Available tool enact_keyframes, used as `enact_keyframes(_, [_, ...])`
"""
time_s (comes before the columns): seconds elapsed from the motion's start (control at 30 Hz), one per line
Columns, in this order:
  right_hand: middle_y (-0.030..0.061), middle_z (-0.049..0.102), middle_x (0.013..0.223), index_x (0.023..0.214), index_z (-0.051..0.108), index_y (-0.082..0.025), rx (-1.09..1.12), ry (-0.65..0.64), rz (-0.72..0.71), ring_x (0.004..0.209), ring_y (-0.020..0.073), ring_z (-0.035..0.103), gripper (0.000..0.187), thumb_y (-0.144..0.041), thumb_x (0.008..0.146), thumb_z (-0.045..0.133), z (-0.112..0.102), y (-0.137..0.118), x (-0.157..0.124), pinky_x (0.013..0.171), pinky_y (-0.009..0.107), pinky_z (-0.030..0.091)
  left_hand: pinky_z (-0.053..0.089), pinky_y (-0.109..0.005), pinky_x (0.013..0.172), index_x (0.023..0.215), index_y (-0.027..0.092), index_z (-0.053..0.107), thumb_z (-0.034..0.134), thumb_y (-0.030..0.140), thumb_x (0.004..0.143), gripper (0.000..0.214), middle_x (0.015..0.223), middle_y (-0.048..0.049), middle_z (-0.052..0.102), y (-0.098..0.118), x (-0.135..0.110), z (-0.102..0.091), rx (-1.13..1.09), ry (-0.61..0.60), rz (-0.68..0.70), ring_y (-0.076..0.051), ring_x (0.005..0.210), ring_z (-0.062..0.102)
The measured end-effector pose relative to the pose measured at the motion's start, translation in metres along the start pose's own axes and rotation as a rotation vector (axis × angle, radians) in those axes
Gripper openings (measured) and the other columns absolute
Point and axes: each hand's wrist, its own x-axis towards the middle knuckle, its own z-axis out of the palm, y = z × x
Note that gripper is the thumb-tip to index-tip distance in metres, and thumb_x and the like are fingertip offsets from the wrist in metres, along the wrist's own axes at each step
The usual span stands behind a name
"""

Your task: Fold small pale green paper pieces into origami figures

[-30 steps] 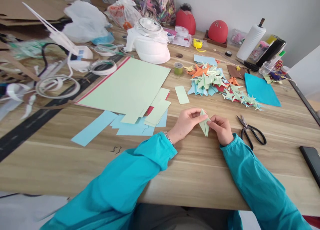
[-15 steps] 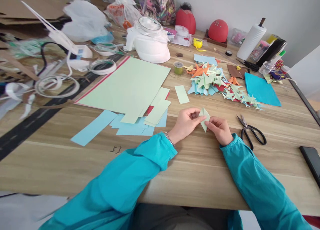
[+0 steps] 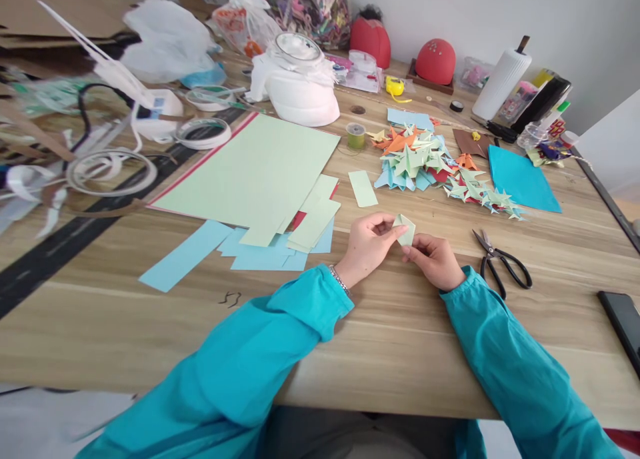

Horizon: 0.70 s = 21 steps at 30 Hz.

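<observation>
A small folded piece of pale green paper (image 3: pixel 406 228) is held just above the table between my two hands. My left hand (image 3: pixel 370 246) pinches its left side with thumb and fingers. At its lower right corner, the thumb and fingertips of my right hand (image 3: pixel 436 260) close on the paper. Beyond my hands lies a flat pale green paper strip (image 3: pixel 363 188). Folded paper stars (image 3: pixel 413 159) in green, blue, orange and red are heaped farther back.
Black-handled scissors (image 3: pixel 500 259) lie right of my right hand, and a phone (image 3: pixel 620 326) rests at the right edge. To the left are blue paper strips (image 3: pixel 183 256) and a large green sheet (image 3: pixel 255 172). A thread spool (image 3: pixel 356 136) stands behind.
The folded paper has turned between my fingers, from a tall diamond to a broader, shorter outline. My right hand has shifted slightly left.
</observation>
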Motion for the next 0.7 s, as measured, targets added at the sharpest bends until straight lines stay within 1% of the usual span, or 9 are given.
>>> enact_keyframes(0.1, [0.0020,0.060,0.058,0.064,0.060,-0.017,-0.068,-0.003,-0.014,0.052,0.0114,0.046,0.043,-0.054,0.083,0.049,0.0002,-0.0002,-0.0006,0.052,0.025,0.037,0.041,-0.025,0.055,0.060,0.016,0.062,0.072,0.031,0.064,0.018,0.060,0.0013,0.058,-0.0001,0.0010,-0.0004,-0.026,0.016,-0.012,-0.012,0.059,0.052])
enact_keyframes(0.2, [0.0020,0.061,0.059,0.064,0.058,-0.018,-0.089,-0.003,-0.017,0.053,0.0115,0.046,0.043,-0.053,0.086,0.044,0.0007,0.0017,-0.0013,0.054,0.025,0.038,0.043,-0.025,0.057,0.065,0.015,0.063,0.072,0.030,0.064,0.017,0.064,-0.0002,0.061,0.0000,0.0014,-0.0003,-0.056,-0.012,-0.034,-0.013,0.062,0.054])
enact_keyframes(0.27, [0.0014,0.061,0.059,0.065,0.056,-0.018,-0.066,0.016,-0.021,0.053,0.0118,0.047,0.042,-0.053,0.086,0.044,0.0008,0.0038,-0.0015,0.056,0.025,0.039,0.045,-0.026,0.060,0.073,0.015,0.065,0.072,0.030,0.064,0.019,0.069,-0.0014,0.063,-0.0002,0.0014,-0.0001,-0.102,-0.066,-0.064,-0.013,0.064,0.056])
enact_keyframes(0.33, [0.0007,0.059,0.058,0.067,0.055,-0.018,-0.038,0.022,-0.032,0.054,0.0122,0.048,0.041,-0.053,0.086,0.043,0.0005,0.0057,-0.0015,0.057,0.025,0.039,0.046,-0.026,0.060,0.080,0.014,0.065,0.073,0.028,0.063,0.024,0.072,-0.0019,0.065,-0.0008,0.0011,0.0002,-0.154,-0.157,-0.107,-0.013,0.065,0.058])
enact_keyframes(0.4, [0.0001,0.058,0.058,0.070,0.055,-0.018,-0.024,0.003,-0.046,0.055,0.0123,0.049,0.040,-0.052,0.087,0.043,0.0000,0.0067,-0.0014,0.057,0.025,0.040,0.046,-0.026,0.058,0.078,0.013,0.063,0.075,0.027,0.061,0.025,0.070,-0.0016,0.064,-0.0020,0.0009,0.0004,-0.176,-0.226,-0.142,-0.013,0.062,0.057])
enact_keyframes(0.43, [-0.0002,0.057,0.057,0.071,0.055,-0.018,-0.024,-0.011,-0.051,0.055,0.0121,0.049,0.040,-0.052,0.087,0.042,-0.0003,0.0068,-0.0014,0.057,0.025,0.039,0.046,-0.025,0.057,0.074,0.013,0.063,0.075,0.028,0.060,0.024,0.067,-0.0012,0.064,-0.0028,0.0009,0.0005,-0.172,-0.237,-0.149,-0.012,0.060,0.056])
enact_keyframes(0.53, [-0.0008,0.055,0.056,0.071,0.055,-0.018,-0.019,-0.033,-0.046,0.053,0.0114,0.047,0.040,-0.052,0.087,0.042,-0.0002,0.0046,-0.0018,0.055,0.025,0.038,0.044,-0.024,0.054,0.065,0.013,0.061,0.075,0.031,0.060,0.023,0.061,0.0001,0.061,-0.0052,0.0012,0.0005,-0.157,-0.209,-0.141,-0.011,0.055,0.053])
enact_keyframes(0.7, [-0.0001,0.055,0.056,0.063,0.055,-0.018,-0.014,-0.031,-0.046,0.051,0.0106,0.043,0.043,-0.055,0.082,0.049,0.0012,-0.0003,-0.0025,0.051,0.024,0.035,0.041,-0.023,0.049,0.062,0.014,0.061,0.075,0.033,0.059,0.024,0.059,0.0004,0.059,-0.0061,0.0013,0.0004,-0.118,-0.156,-0.121,-0.010,0.053,0.051])
